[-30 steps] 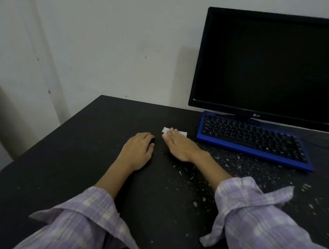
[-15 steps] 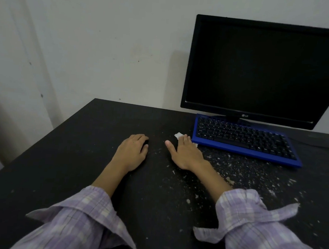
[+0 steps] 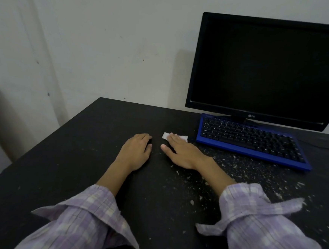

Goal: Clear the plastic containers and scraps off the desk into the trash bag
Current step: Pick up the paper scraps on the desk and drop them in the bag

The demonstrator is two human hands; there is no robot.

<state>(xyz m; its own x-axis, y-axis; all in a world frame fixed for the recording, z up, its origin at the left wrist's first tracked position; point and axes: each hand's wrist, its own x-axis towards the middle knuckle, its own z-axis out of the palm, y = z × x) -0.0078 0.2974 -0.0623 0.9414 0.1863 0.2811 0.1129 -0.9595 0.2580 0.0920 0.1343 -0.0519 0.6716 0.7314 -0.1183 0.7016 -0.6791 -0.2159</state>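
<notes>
My right hand lies flat on the black desk, its straight fingers pressing a small white paper scrap just left of the keyboard. The scrap shows at both sides of the fingertips. My left hand rests palm down on the desk a short way to the left, fingers slightly bent, holding nothing. Many tiny pale scraps are scattered over the desk to the right of my right hand and in front of the keyboard. No plastic container or trash bag is in view.
A blue keyboard with black keys lies at the back right, and a dark monitor stands behind it against the white wall. The desk's left edge runs diagonally from the back toward me.
My right hand has slid slightly, so more of the white scrap shows under its fingertips than half a second ago. The left hand has stayed where it was.
</notes>
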